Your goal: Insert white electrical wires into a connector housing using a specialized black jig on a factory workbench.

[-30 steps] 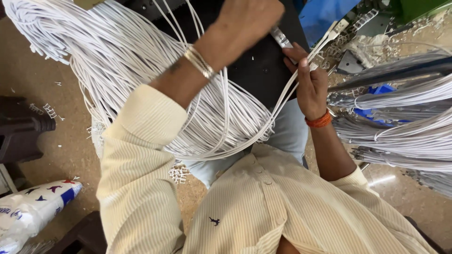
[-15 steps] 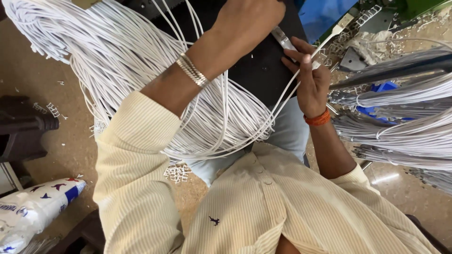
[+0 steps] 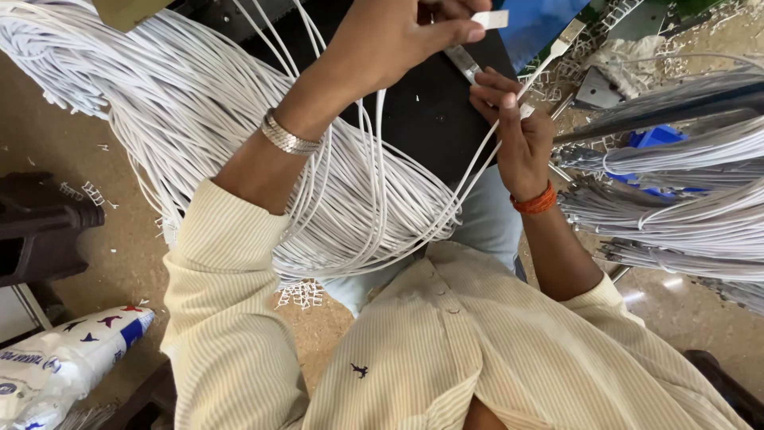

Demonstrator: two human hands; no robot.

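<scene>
Up near the top centre of the frame, the left hand [image 3: 390,44] pinches a small flat white tab [image 3: 488,19] between thumb and forefinger, the fingers [image 3: 446,32] closed tight on it. Just below and to the right, the right hand [image 3: 513,127] is curled around a few thin white cables [image 3: 477,171] that run from its palm down toward the lap; its fingers are bent inward and closed on the strands, and the thumb and forefinger touch the end of a slim metal tool [image 3: 463,62] lying on the dark desk [image 3: 414,111]. One cable rises from this hand to a flat white connector end [image 3: 570,33] at the upper right.

A thick bundle of white cables [image 3: 159,103], smooth, round and plastic-coated, sweeps from the upper left across the left forearm and loops under it at mid-frame. The left wrist carries a ribbed silver bracelet [image 3: 288,137]; the right wrist carries an orange thread band [image 3: 535,201]. Both sleeves belong to a cream shirt [image 3: 446,350] with fine stripes.

At the right edge, more grey-white cable bunches [image 3: 676,215] lie in stacked layers. At the lower left sits a white printed sack [image 3: 64,366] on the brown floor [image 3: 119,255].
</scene>
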